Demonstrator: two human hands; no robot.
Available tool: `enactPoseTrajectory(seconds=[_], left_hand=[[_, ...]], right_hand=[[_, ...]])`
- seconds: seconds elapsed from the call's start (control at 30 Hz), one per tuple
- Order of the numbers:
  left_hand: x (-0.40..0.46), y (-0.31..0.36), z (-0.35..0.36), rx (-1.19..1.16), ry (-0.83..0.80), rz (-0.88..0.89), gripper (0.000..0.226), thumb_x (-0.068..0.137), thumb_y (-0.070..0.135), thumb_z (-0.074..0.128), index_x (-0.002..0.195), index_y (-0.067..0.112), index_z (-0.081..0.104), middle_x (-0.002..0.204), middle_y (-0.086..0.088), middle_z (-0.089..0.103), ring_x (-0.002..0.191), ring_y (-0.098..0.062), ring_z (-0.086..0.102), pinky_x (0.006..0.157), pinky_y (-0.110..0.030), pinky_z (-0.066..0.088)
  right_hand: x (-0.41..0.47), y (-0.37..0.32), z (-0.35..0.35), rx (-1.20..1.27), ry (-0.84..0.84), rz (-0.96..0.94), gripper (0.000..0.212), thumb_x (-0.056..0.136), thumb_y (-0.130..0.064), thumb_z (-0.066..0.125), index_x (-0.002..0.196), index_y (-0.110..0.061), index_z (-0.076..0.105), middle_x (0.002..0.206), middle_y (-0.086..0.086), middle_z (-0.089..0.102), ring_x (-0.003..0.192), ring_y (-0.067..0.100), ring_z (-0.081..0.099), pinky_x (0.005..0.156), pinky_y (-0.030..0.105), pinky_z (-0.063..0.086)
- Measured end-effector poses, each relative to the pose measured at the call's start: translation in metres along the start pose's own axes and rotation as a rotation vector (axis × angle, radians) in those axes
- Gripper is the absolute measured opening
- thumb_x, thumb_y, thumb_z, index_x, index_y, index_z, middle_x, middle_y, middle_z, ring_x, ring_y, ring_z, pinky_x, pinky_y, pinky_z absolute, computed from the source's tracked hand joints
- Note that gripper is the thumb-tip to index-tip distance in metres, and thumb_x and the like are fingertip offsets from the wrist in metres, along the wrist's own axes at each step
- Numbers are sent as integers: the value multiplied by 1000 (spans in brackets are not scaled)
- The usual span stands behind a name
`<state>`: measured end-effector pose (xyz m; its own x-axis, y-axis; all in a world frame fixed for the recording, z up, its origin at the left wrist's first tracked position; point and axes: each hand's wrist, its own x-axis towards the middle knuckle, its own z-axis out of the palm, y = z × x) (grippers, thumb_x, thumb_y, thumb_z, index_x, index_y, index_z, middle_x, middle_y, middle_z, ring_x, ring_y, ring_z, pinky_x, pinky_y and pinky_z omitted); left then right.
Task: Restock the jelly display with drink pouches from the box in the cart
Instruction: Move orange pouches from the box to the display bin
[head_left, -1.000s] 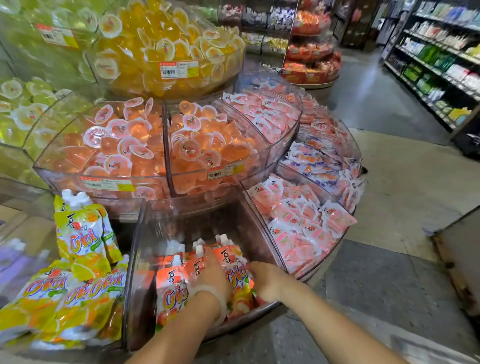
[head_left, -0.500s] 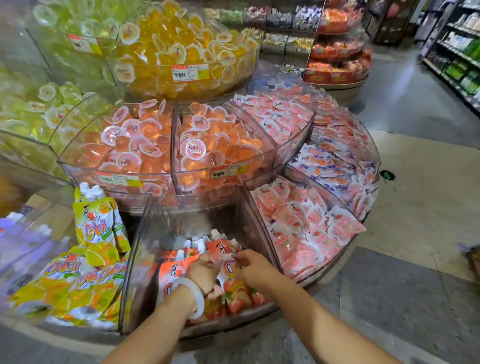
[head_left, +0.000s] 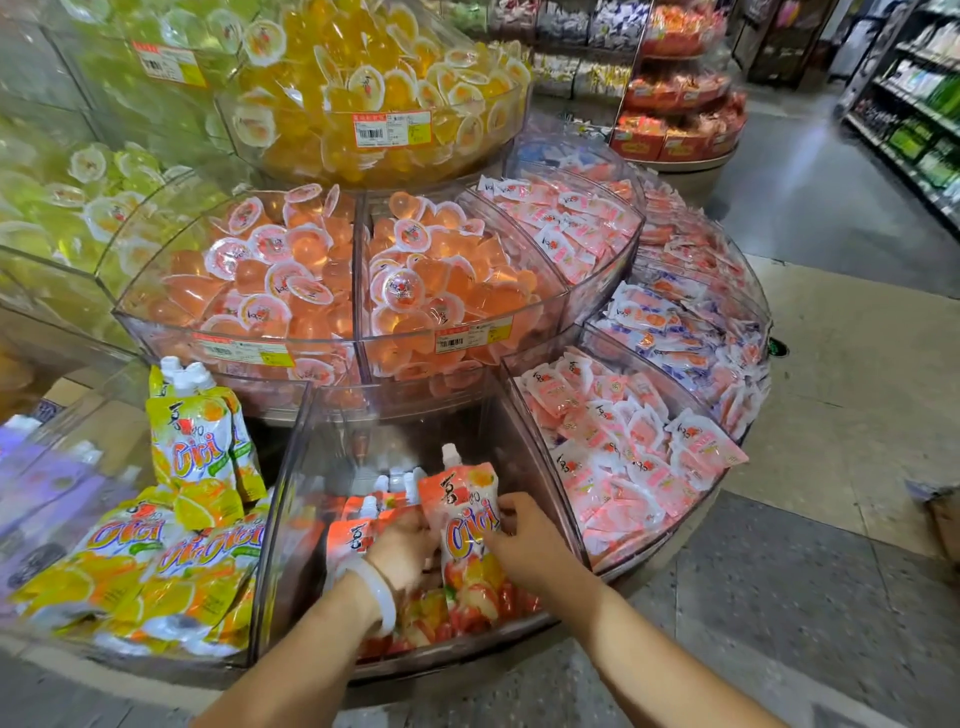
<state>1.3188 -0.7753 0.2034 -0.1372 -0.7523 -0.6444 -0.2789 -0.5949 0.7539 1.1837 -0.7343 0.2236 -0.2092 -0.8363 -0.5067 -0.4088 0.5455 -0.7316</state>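
Orange-peach drink pouches (head_left: 470, 525) fill the bottom of the clear front compartment (head_left: 291, 493) on the lowest tier of the round jelly display, and one stands upright above the rest, spout cap up. The right hand (head_left: 524, 538) pinches this pouch at its right edge, fingers curled onto the printed face; the left hand (head_left: 402, 545), with a pale bangle (head_left: 374, 587) on the wrist, presses against its left side among the neighbouring pouches, though whether its fingers close round anything I cannot tell.

Such a pouch is probably soft and liquid-filled, with a slick film skin that sags and slides, so it likely handles best held by the stiffer side seams or the neck under the cap, and propped against its neighbours to stay upright.

The compartment's tall clear walls hem the hands in from both sides. Yellow lemon pouches (head_left: 192, 452) stand and lie in the bay to the left, pink sachets (head_left: 623, 441) fill the bay to the right, and orange jelly cups (head_left: 291, 270) heap in the tier overhanging the back. The cart and box are not in view.
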Motion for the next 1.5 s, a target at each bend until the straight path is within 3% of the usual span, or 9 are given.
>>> enactPoseTrajectory(seconds=[0.07, 0.13, 0.23, 0.37, 0.47, 0.63, 0.93, 1.17, 1.5], left_hand=[[1, -1, 4, 125, -3, -3, 13, 97, 15, 48, 95, 4, 55, 73, -9, 62, 61, -20, 62, 53, -32, 57], [8, -2, 9, 620, 81, 79, 23, 93, 20, 52, 110, 5, 57, 96, -9, 66, 87, -26, 65, 79, -36, 56], [8, 7, 12, 929, 168, 201, 37, 87, 16, 55, 122, 9, 47, 113, -9, 64, 104, -27, 62, 85, -34, 52], [7, 2, 14, 1284, 10, 311, 75, 74, 30, 75, 136, 19, 33, 142, -10, 35, 131, -29, 38, 105, -38, 41], [6, -5, 15, 1365, -51, 278, 83, 74, 28, 76, 141, 22, 28, 150, -11, 22, 139, -33, 22, 112, -41, 32], [-4, 24, 14, 1406, -13, 258, 91, 63, 46, 80, 138, 21, 35, 139, -10, 41, 129, -30, 40, 106, -38, 41], [-87, 158, 109, 1443, 87, 787, 80, 71, 42, 75, 137, 16, 38, 131, -16, 47, 122, -34, 46, 98, -40, 43], [-153, 129, 336, 1883, -164, 1024, 61, 84, 38, 61, 134, 14, 38, 136, -12, 48, 127, -30, 46, 102, -38, 38], [-245, 28, 625, 2041, -729, 1196, 49, 82, 36, 65, 124, 17, 50, 130, -8, 51, 122, -30, 48, 101, -41, 44]], right_hand=[[-2, 2, 0, -135, 32, -68, 41, 92, -17, 53, 130, -13, 41, 131, 8, 53, 118, 23, 54, 96, 27, 43], [-3, 3, 0, -283, 47, -99, 44, 92, -21, 52, 133, -12, 40, 134, 11, 48, 122, 27, 50, 101, 31, 41], [-4, 4, 0, -399, 3, -59, 42, 91, -23, 51, 131, -11, 45, 134, 12, 48, 122, 29, 49, 102, 34, 42], [-5, 4, 3, -458, -134, -73, 41, 89, -17, 51, 130, -15, 54, 133, 11, 55, 119, 26, 55, 104, 33, 45], [-8, 3, 1, -495, -210, -70, 44, 91, -14, 50, 135, -14, 50, 136, 10, 54, 125, 25, 52, 108, 31, 41], [-31, -22, -26, -622, -144, -231, 38, 94, -12, 48, 131, -11, 52, 130, 13, 55, 118, 28, 53, 98, 32, 42], [-78, -34, -173, -615, 192, -400, 39, 94, -19, 51, 133, -17, 49, 137, 10, 50, 122, 29, 50, 96, 35, 45], [-149, 120, -297, -763, 327, 20, 38, 95, -11, 49, 132, -3, 46, 136, 18, 50, 124, 32, 50, 94, 35, 43], [-310, 363, -404, -448, 559, 666, 40, 94, -18, 49, 132, -9, 41, 136, 17, 45, 125, 37, 47, 98, 43, 42]])
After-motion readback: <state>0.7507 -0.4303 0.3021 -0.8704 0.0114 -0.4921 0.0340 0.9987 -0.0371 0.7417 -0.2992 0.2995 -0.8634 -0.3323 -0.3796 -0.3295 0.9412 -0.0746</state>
